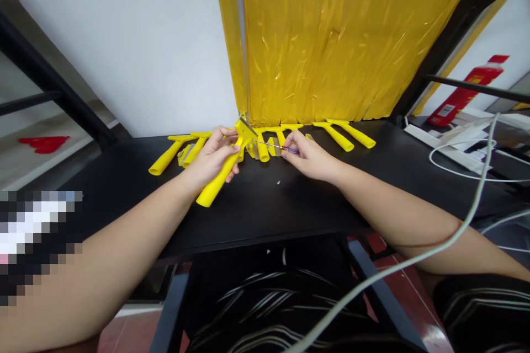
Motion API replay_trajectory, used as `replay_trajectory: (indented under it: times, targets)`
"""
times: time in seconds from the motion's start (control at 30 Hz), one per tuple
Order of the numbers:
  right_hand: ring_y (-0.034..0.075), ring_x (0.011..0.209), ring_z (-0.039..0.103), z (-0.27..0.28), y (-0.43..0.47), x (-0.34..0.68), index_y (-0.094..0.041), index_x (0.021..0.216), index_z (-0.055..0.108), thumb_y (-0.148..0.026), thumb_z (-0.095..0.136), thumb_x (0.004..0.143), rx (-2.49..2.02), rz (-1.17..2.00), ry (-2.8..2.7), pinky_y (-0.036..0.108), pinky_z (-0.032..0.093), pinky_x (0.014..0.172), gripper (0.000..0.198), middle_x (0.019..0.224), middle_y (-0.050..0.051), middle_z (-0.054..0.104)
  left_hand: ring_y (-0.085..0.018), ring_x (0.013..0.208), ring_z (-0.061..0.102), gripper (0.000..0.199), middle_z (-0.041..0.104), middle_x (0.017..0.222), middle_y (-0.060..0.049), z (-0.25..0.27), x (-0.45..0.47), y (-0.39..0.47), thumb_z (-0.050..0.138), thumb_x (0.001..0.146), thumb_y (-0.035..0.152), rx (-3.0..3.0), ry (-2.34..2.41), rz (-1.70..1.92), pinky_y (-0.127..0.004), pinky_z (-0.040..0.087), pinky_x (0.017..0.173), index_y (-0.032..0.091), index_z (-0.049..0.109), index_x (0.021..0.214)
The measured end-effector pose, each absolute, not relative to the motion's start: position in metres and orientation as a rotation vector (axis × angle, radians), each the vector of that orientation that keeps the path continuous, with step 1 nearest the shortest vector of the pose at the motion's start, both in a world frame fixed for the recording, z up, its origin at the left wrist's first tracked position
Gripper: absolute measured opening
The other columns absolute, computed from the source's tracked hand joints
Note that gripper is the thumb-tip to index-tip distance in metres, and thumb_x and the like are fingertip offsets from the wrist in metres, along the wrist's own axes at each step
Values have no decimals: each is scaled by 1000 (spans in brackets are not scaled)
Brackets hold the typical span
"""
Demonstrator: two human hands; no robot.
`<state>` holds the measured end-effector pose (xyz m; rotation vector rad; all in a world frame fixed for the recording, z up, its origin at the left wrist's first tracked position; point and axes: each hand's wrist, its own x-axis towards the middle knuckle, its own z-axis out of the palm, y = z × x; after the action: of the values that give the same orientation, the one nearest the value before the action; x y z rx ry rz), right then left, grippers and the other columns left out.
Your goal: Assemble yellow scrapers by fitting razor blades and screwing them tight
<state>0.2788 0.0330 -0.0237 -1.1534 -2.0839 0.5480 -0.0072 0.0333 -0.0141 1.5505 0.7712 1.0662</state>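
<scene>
A black table (256, 209) lay under both hands. The left hand (213, 160) had its grip clamped on a yellow scraper (226, 168), handle angled toward the person. Just right of it, the right hand (308, 157) pinched a thin screwdriver (271, 145), tip toward the scraper's head.

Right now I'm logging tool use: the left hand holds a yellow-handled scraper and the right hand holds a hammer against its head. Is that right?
Not quite. The left hand does hold the yellow-handled scraper, but the right hand holds a thin screwdriver, not a hammer, with its tip at the scraper's head. The head view shows this.
</scene>
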Motion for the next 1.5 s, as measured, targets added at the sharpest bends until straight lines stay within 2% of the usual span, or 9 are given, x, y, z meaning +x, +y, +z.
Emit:
replay_trajectory:
  times: [0.2, 0.37, 0.47, 0.57, 0.77, 0.93, 1.13, 1.3, 1.5]
  targets:
    - [20, 74, 57, -19, 41, 283, -21, 79, 60, -43, 39, 108, -1229, 512, -2088, 35, 41, 76, 42, 75, 4, 62, -11, 48, 66, 36, 59, 84, 7, -12, -3, 30, 67, 92, 25, 1560, 765, 1075, -16, 44, 32, 28, 41, 116]
    - [17, 69, 53, -22, 39, 284, -22, 107, 58, -45, 62, 98, -1097, 581, -2053, 31, 42, 69, 25, 81, 0, 64, -10, 49, 66, 36, 60, 94, 5, -12, -2, 29, 67, 91, 25, 1560, 752, 1113, -17, 44, 32, 28, 40, 114]
    - [18, 71, 55, -22, 40, 284, -22, 99, 59, -42, 58, 101, -1150, 464, -2031, 31, 42, 70, 20, 82, 2, 66, -9, 49, 66, 35, 60, 96, 5, -11, -2, 27, 66, 92, 24, 1561, 756, 1128, -16, 44, 33, 29, 40, 115]
    - [19, 72, 59, -21, 44, 283, -20, 83, 61, -45, 41, 108, -1245, 455, -2008, 33, 42, 71, 40, 77, 5, 66, -9, 48, 66, 35, 58, 95, 5, -11, 0, 25, 67, 92, 25, 1575, 735, 1129, -16, 44, 32, 28, 40, 115]
    - [17, 70, 56, -25, 50, 287, -22, 110, 59, -46, 64, 97, -1062, 470, -2034, 31, 43, 70, 27, 84, 1, 66, -7, 49, 65, 36, 59, 103, 4, -10, 1, 25, 66, 92, 25, 1585, 749, 1163, -15, 44, 34, 29, 39, 114]
    - [18, 69, 56, -26, 53, 285, -21, 83, 60, -53, 41, 108, -1220, 508, -1959, 31, 42, 68, 45, 71, 3, 60, -6, 49, 63, 38, 59, 113, 1, -9, 2, 24, 68, 92, 26, 1611, 754, 1181, -18, 47, 33, 29, 39, 116]
    - [18, 72, 57, -27, 47, 280, -22, 111, 59, -47, 60, 100, -1049, 489, -2001, 30, 44, 70, 27, 86, 2, 67, -6, 50, 63, 37, 60, 117, 0, -7, 3, 23, 69, 90, 26, 1580, 780, 1224, -17, 46, 34, 28, 40, 113]
    - [19, 67, 56, -25, 48, 281, -22, 81, 60, -55, 37, 109, -1226, 488, -1966, 31, 41, 68, 49, 67, 2, 58, -6, 51, 62, 36, 59, 116, 0, -6, 4, 21, 69, 90, 25, 1607, 758, 1228, -18, 46, 34, 29, 42, 113]
    - [18, 69, 55, -21, 41, 280, -23, 107, 58, -46, 61, 99, -1123, 368, -2002, 32, 41, 71, 25, 80, 1, 64, -5, 53, 60, 35, 59, 123, -2, -6, 5, 20, 69, 90, 25, 1613, 763, 1265, -17, 45, 36, 29, 42, 112]
